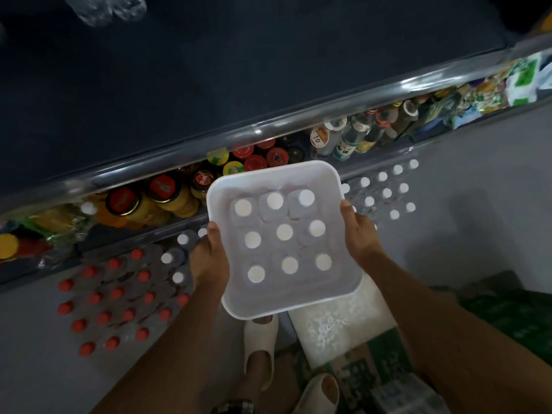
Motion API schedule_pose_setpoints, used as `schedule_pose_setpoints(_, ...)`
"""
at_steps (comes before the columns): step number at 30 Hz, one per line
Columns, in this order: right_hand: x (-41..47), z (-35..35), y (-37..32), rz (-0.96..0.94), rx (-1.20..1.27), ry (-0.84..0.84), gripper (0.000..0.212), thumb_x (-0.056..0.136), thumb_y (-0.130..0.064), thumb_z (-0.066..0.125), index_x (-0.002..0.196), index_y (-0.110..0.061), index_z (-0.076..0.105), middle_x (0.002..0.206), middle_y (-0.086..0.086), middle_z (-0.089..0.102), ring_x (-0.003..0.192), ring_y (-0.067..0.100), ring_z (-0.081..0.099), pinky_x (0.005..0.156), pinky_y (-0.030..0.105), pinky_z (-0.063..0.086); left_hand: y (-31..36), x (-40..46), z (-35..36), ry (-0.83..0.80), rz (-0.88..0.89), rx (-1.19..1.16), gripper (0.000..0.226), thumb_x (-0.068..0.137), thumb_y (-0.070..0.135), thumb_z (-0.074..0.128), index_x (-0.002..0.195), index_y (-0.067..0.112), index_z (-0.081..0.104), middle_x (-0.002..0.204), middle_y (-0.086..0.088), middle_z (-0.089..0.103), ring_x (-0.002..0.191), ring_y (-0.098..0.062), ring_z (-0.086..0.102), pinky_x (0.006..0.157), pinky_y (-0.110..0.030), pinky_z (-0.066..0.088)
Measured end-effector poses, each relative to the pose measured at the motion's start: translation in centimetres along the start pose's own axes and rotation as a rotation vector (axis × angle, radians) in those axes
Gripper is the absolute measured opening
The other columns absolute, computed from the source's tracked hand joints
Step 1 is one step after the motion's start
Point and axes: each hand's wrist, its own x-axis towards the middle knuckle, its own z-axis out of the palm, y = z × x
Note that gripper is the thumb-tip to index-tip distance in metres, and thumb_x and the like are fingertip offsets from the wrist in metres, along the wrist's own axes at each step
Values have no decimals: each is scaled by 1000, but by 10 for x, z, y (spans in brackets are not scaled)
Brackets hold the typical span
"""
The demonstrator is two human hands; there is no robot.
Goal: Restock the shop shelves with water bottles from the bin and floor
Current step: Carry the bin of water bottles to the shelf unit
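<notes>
Both hands (210,258) grip bin (301,171) w/ bottles (284,232).

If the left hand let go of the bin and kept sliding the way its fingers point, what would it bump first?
Probably the jars with red lids on the shelf. The left hand grips the white bin with fingers pointing up-frame toward them. Depth is unclear: the white-capped bottles on the floor sit below that line, so it may pass above them.

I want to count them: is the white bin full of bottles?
Full: nine white caps fill the bin in three rows of three.
</notes>
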Motion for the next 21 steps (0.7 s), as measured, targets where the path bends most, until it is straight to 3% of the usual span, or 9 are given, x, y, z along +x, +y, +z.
schedule_pose_setpoints(6,32,24,6,-35,-9,-23,59,95,-60,30,90,-15,68,95,13,62,92,27,56,85,35,41,-9,23,14,1,-5,-89,59,102,46,29,114,1,64,121,-26,61,114,-39,56,91,-35,39)
schedule_pose_setpoints(10,45,36,9,-53,-14,-29,67,95,-61,31,97,-5,69,93,14,63,89,26,57,83,34,42,-14,32,18,16,-14,-74,59,101,46,30,122,1,61,128,-28,56,122,-40,51,103,-41,38)
schedule_pose_setpoints(13,51,37,5,-88,-20,-57,70,94,-61,32,91,-1,67,85,14,65,84,29,59,79,34,42,-19,36,20,28,-42,-89,61,101,47,30,123,-1,59,128,-29,56,121,-42,51,101,-41,39)
schedule_pose_setpoints(18,52,38,6,-82,-12,-45,74,94,-62,32,88,5,63,89,22,67,85,33,60,75,32,40,-21,40,23,26,-47,-137,60,100,51,31,124,5,61,129,-25,57,121,-41,52,97,-36,38)
schedule_pose_setpoints(21,50,37,6,-92,-34,-49,62,95,-62,31,84,-11,64,84,11,60,81,23,54,78,31,37,-19,42,24,26,-33,-103,60,100,51,31,124,5,61,130,-27,56,121,-42,52,97,-36,37)
